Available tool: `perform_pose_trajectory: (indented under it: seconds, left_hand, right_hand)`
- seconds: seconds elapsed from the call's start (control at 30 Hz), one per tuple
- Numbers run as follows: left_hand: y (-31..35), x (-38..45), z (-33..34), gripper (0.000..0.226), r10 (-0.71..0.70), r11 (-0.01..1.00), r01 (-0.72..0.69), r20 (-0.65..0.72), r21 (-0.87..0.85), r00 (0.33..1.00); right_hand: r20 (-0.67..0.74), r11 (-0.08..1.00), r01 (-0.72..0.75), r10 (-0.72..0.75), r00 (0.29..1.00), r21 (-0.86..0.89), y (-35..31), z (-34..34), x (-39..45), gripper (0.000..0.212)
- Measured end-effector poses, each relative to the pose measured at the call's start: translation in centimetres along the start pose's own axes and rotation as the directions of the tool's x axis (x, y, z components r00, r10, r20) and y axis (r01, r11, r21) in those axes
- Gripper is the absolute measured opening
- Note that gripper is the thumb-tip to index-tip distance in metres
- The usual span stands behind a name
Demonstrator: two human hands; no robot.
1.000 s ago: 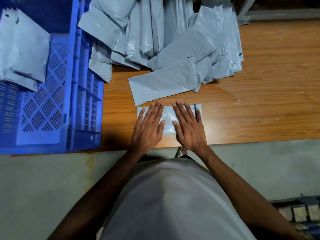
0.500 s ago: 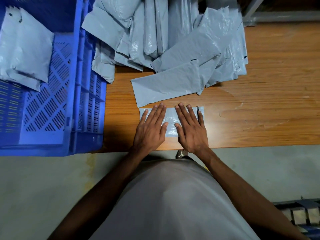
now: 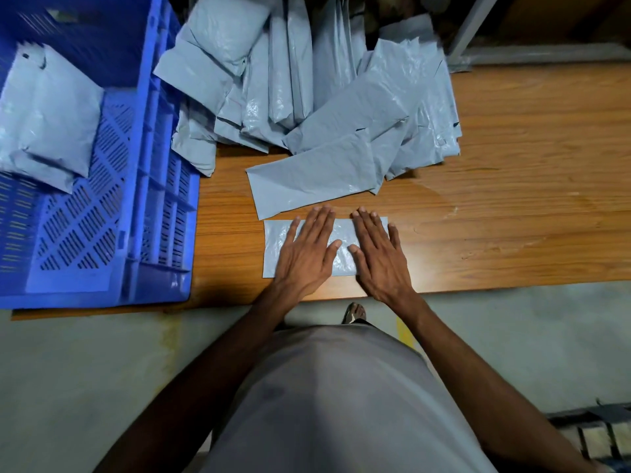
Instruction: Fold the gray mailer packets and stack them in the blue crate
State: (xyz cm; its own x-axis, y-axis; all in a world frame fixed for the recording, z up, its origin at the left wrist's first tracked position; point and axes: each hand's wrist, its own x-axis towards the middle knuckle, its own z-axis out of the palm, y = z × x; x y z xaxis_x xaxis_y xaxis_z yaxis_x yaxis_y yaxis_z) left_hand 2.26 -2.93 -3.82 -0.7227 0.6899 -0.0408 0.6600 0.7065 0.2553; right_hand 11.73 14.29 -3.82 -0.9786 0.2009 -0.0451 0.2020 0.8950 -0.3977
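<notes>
At the far left a blue perforated plastic crate [image 3: 153, 186] sits on the wooden table [image 3: 512, 206], holding a small stack of folded gray plastic mailer packets [image 3: 51, 110] against its left side. Just right of the crate, at the back of the table, lies a loose heap of unfolded gray mailer packets [image 3: 307, 97], one long flat packet [image 3: 310, 179] sliding out toward the near edge. In front of it a folded gray mailer packet [image 3: 341, 244] lies flat near the table's front edge. The left hand [image 3: 304, 254] presses on its left half, fingers straight and slightly spread, palm down, gripping nothing. The right hand [image 3: 379, 257] presses on the right half the same way, fingers extended, thumb tips of both hands close together over the packet's middle.
</notes>
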Motion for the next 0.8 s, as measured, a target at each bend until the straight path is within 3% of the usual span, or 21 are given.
perform_pose_trajectory:
  seconds: [0.17, 0.8]
  left_hand:
    - [0.08, 0.41, 0.49, 0.063, 0.007, 0.998, -0.007, 0.005, 0.059, 1.000]
    - [0.05, 0.63, 0.31, 0.062, 0.016, 0.999, -0.016, 0.019, 0.034, 1.000]
  right_hand:
    - [0.007, 1.000, -0.004, 0.004, 1.000, -0.020, 0.23, 0.11, 0.25, 0.058]
    - [0.054, 1.000, -0.010, 0.010, 0.999, -0.004, 0.03, -0.21, 0.36, 0.059]
